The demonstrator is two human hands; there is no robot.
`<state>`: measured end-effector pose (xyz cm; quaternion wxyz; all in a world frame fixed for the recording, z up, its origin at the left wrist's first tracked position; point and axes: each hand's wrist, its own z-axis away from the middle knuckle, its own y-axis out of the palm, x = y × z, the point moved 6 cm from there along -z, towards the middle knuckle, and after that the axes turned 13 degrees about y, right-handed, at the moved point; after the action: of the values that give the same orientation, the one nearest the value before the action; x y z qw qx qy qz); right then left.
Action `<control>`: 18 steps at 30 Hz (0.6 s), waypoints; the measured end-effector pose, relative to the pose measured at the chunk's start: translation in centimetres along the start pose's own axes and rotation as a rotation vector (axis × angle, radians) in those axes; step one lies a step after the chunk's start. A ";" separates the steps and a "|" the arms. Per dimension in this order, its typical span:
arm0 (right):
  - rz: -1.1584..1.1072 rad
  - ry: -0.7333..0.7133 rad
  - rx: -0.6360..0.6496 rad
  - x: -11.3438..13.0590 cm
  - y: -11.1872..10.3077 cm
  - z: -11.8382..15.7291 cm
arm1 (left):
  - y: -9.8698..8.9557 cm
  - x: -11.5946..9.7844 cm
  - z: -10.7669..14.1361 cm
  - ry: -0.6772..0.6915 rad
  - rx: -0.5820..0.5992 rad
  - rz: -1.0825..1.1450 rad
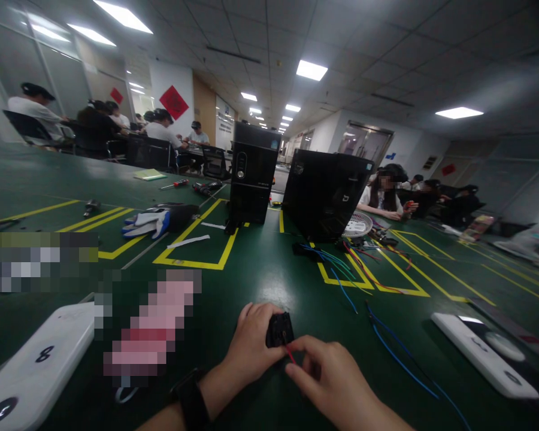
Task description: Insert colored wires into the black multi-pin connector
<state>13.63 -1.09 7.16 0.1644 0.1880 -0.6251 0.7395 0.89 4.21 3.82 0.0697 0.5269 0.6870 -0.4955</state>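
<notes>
Close to the table's near edge, my left hand (pixel 250 344) is closed around a small black blocky part (pixel 280 327), its exact kind too small to tell. A short red wire (pixel 290 354) is pinched between the thumb and forefinger of my right hand (pixel 330 368), its upper end touching or just beside the black part. Whether the wire is fixed into it I cannot tell. Blue wires (pixel 402 359) lie on the table to the right of my right hand. Further forward, green and blue wires (pixel 336 260) trail from a dark piece.
Two black computer cases (pixel 254 173) (pixel 327 194) stand ahead on the green table (pixel 256 263), which has yellow tape outlines. Left are gloves (pixel 148 221), a screwdriver (pixel 175 184) and a white device (pixel 40 359). Another white device (pixel 485 353) lies right. A person (pixel 381 194) sits across at the right.
</notes>
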 end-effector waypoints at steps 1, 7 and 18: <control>-0.010 0.012 -0.010 -0.2 0.1 -0.3 | 0.0 0.0 0.0 -0.005 -0.004 -0.001; -0.099 0.026 -0.042 -0.7 -0.2 -0.6 | 0.0 0.1 -0.1 -0.033 -0.025 -0.037; -0.070 -0.067 0.019 0.3 0.3 -0.2 | -0.1 0.3 0.0 -0.049 -0.013 -0.041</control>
<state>13.25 -0.92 7.03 0.1675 0.2360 -0.6163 0.7324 0.72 4.46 3.70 0.0795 0.5001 0.6988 -0.5052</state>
